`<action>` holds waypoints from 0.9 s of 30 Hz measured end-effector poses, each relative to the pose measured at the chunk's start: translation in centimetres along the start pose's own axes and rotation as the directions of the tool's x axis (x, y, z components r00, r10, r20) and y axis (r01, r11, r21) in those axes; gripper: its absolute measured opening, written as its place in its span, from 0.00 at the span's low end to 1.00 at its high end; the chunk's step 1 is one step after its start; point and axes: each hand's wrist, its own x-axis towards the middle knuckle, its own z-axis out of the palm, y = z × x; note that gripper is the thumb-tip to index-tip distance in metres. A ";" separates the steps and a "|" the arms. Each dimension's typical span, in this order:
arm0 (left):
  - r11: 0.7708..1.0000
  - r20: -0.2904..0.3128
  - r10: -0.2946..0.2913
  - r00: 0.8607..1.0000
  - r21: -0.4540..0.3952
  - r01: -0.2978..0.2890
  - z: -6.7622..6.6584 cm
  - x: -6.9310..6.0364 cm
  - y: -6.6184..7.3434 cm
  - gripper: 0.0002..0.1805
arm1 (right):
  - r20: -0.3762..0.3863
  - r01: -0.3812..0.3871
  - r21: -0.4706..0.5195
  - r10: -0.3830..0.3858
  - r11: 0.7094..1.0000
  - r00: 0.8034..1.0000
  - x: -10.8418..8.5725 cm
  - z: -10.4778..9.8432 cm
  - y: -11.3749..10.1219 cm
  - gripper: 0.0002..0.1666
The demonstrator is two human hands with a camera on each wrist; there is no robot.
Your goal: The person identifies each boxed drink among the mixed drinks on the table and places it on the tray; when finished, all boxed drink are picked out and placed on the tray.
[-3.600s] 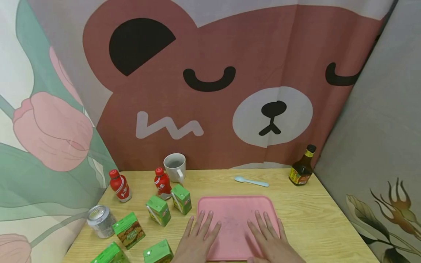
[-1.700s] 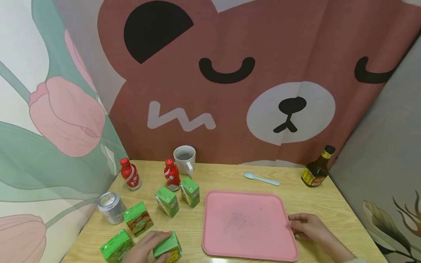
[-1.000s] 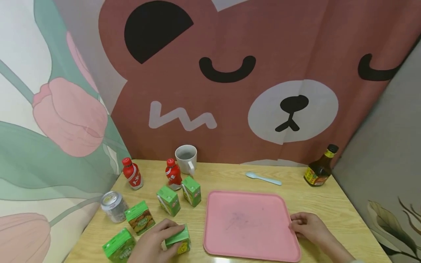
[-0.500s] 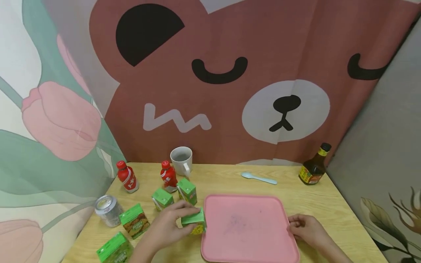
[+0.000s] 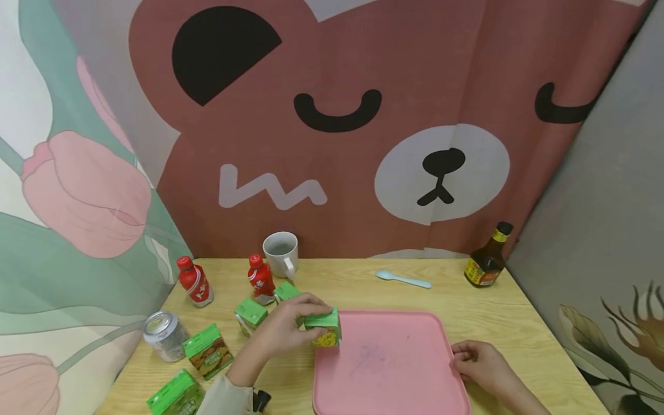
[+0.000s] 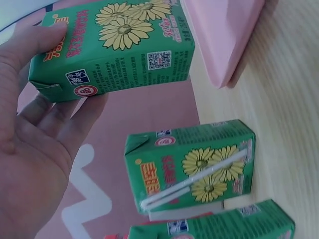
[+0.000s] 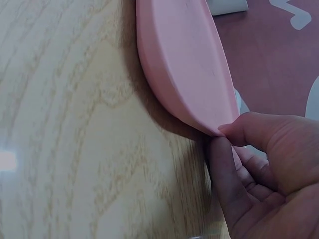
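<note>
From the left, a silver can (image 5: 166,336) and two green boxes (image 5: 208,351) are standing on the table (image 5: 508,323); two drink cartons (image 5: 251,313) are standing further right. The left hand (image 5: 282,329) is gripping a matching flower-printed carton (image 5: 328,327), holding it raised at the far left corner of a pink tray (image 5: 389,369). The right hand (image 5: 482,366) is pinching the tray's right edge. Work is seemingly just starting: one carton is off the table but apparently not yet set down; the other two are standing beside the tray. Compared with half a second ago, the gripped carton is hovering farther back; the right hand is keeping its pinch.
</note>
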 end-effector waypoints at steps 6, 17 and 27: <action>0.998 0.030 -0.033 0.999 -0.045 0.034 0.6 2.0 -0.9 0.20 | -0.001 0.007 0.000 -0.007 1.000 1.000 -0.1 0.1 0.3 0.18; 0.997 0.120 -0.069 0.990 -0.009 0.071 1.6 3.5 -1.7 0.20 | -0.008 0.020 -0.024 -0.020 1.000 1.000 0.0 0.0 0.0 0.18; 0.999 0.124 -0.052 0.991 -0.003 0.053 2.6 3.7 -2.5 0.20 | -0.033 0.001 -0.018 -0.002 1.000 0.999 -0.1 0.4 0.2 0.17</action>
